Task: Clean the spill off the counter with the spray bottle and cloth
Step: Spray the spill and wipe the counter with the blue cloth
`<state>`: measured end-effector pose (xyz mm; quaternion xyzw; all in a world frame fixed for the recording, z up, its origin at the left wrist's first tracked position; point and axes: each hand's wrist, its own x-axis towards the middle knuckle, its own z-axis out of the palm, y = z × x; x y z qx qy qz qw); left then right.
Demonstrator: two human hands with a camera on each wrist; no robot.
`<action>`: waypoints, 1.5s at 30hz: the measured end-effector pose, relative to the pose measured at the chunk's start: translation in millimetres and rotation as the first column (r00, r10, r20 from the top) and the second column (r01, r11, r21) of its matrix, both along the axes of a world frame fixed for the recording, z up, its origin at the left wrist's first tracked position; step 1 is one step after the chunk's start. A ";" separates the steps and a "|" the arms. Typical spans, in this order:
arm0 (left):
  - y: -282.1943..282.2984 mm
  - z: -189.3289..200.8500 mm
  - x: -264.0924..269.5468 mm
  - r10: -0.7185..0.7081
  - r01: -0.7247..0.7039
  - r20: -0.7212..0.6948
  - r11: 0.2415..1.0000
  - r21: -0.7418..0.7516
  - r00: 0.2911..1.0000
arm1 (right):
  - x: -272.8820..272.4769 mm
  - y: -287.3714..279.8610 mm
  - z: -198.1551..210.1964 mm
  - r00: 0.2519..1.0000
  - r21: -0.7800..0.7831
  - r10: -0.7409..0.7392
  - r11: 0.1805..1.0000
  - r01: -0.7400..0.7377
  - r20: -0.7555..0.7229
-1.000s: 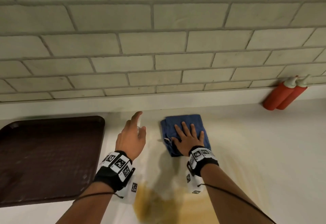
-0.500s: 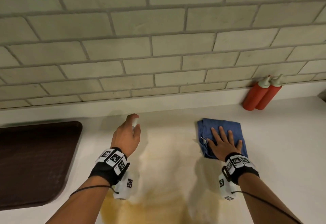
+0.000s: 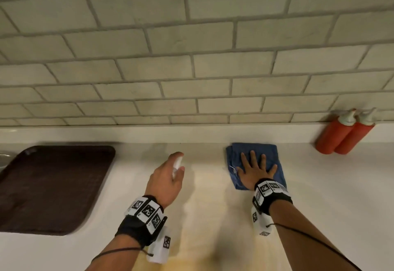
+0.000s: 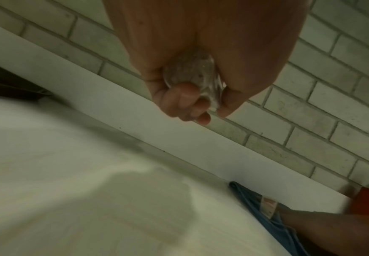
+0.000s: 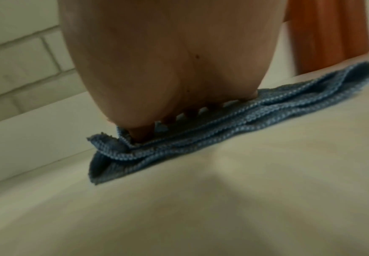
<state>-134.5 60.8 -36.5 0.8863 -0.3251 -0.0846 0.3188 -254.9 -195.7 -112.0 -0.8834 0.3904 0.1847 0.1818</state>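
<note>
My left hand [image 3: 168,177] grips a small clear spray bottle [image 3: 177,165] above the white counter [image 3: 319,185], index finger curled over its white top. In the left wrist view the bottle's clear base [image 4: 192,76] shows between my curled fingers. My right hand [image 3: 255,169] lies flat with spread fingers on the folded blue cloth [image 3: 270,153], pressing it to the counter near the back ledge. The cloth's layered folds [image 5: 223,124] show under my palm in the right wrist view. A faint yellow-brown spill smear [image 3: 211,223] spreads across the counter between and below my hands.
A dark brown tray [image 3: 53,187] lies on the counter at the left. Two red squeeze bottles [image 3: 343,134] with white caps lean against the tiled wall [image 3: 191,57] at the back right. A raised white ledge [image 3: 191,134] runs along the wall.
My right hand has slid the cloth from the middle of the counter to the right. My left hand, open a second ago, now holds the spray bottle with its finger on top.
</note>
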 end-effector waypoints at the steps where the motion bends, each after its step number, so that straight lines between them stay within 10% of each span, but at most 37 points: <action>1: 5.1 -0.1 1.8 0.006 -0.006 0.004 1.000 0.006 1.000 | 11.4 7.3 -0.2 0.999 0.005 0.044 0.999 -0.044 0.005; 12: 35.8 -5.9 11.0 0.058 -0.058 -0.016 0.998 0.019 0.998 | -7.2 80.0 -25.1 0.930 -0.113 0.362 0.928 -0.354 0.058; 27: 23.0 2.7 -38.7 -0.026 0.016 -0.085 0.993 -0.113 0.996 | -157.2 60.7 -12.6 0.989 -0.067 0.004 0.998 0.006 0.145; 33: 23.3 -6.4 -73.6 -0.064 0.042 -0.151 0.989 -0.144 0.986 | -186.5 45.5 1.4 0.862 -0.136 -0.379 0.886 0.442 0.336; 37: 17.5 -5.2 -92.1 -0.056 0.027 -0.185 0.987 -0.156 0.981 | -180.0 31.4 7.6 0.762 0.096 -0.563 0.820 0.565 0.320; 45: 1.7 -2.1 -115.4 -0.056 0.015 -0.212 0.982 -0.187 0.976 | -181.7 4.9 20.3 0.688 0.394 -0.659 0.744 0.539 0.304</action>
